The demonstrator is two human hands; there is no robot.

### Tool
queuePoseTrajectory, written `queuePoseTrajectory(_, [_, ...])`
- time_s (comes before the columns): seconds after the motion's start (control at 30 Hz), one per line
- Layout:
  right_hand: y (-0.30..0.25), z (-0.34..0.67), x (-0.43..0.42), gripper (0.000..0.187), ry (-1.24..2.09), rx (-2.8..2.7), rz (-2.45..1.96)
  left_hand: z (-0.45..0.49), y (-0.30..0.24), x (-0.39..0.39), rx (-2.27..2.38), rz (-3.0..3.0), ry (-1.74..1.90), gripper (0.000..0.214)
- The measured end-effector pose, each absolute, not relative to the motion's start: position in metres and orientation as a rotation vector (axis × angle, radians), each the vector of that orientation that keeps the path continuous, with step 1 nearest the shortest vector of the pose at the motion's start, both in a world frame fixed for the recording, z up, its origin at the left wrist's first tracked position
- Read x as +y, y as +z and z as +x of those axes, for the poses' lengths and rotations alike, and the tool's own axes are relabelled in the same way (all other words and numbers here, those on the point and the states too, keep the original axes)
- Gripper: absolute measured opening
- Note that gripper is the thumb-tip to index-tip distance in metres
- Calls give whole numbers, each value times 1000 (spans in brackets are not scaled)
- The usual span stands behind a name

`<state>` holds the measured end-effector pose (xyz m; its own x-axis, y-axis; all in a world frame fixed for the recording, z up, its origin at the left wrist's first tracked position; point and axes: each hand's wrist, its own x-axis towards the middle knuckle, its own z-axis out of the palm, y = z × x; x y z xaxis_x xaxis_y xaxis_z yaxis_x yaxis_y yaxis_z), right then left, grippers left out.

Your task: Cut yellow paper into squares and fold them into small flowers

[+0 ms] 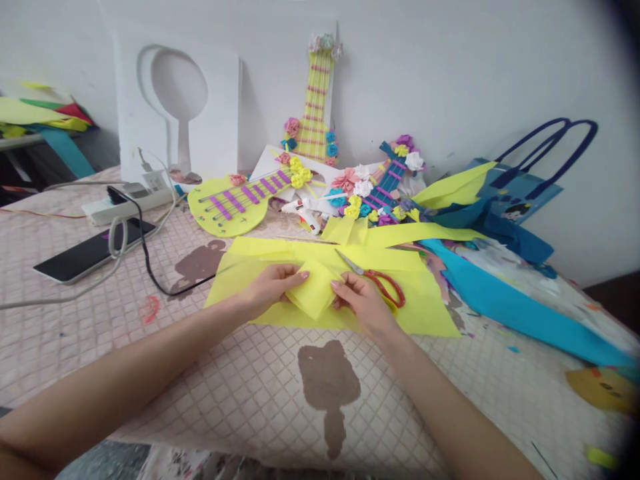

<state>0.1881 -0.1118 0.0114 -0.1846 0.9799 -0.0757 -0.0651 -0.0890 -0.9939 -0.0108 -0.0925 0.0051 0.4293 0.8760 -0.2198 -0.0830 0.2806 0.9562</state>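
Note:
Between my two hands is a small yellow square of thin, fabric-like paper (316, 293), turned with one corner toward me. My left hand (274, 285) pinches its left side, thumb on top. At the right corner, the thumb and fingers of my right hand (357, 297) are closed on its edge. Beneath lies a larger yellow sheet (425, 313), flat on the table. Scissors with red handles (387, 287) rest on that sheet just beyond my right hand, blades pointing away to the left.
A white glue gun (306, 217) lies behind the sheet, near a yellow guitar-shaped craft (230, 207) and several paper flowers (350, 183). To the left are a phone (95, 250), a power strip (130, 200) and cables. Blue strips (520, 307) and a blue bag (535, 193) sit right.

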Motion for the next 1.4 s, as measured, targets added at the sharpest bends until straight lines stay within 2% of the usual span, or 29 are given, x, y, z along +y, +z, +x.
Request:
queuePoseTrajectory(0.37, [7,192,-108,29,1530,-1070,-1084,-8,13,-95,820,1045,730,38])
queuePoseTrajectory(0.5, [4,194,-104,26,1598,-937,-1055,-10,15,-95,773,1122,821,58])
queuePoseTrajectory(0.57, [3,194,-102,26,1646,-849,-1051,-12,16,-97,729,1324,843,75])
queuePoseTrajectory(0.63, [3,193,-101,25,1720,-774,-1038,-13,16,-99,750,1606,888,81])
queuePoseTrajectory(0.8, [4,190,-103,21,1805,-785,-993,-11,10,-101,799,2152,1059,69])
queuePoseTrajectory(0.97, [7,187,-107,20,1846,-662,-990,-10,14,-103,739,2202,1099,50])
queuePoseTrajectory(1.13, [7,188,-107,19,1827,-619,-936,-13,23,-106,616,1833,953,48])
queuePoseTrajectory(1.27, [7,189,-107,17,1800,-726,-926,-8,18,-104,753,1436,1009,34])
queuePoseTrajectory(1.4, [9,188,-110,16,1779,-861,-920,-2,12,-102,881,1092,969,41])
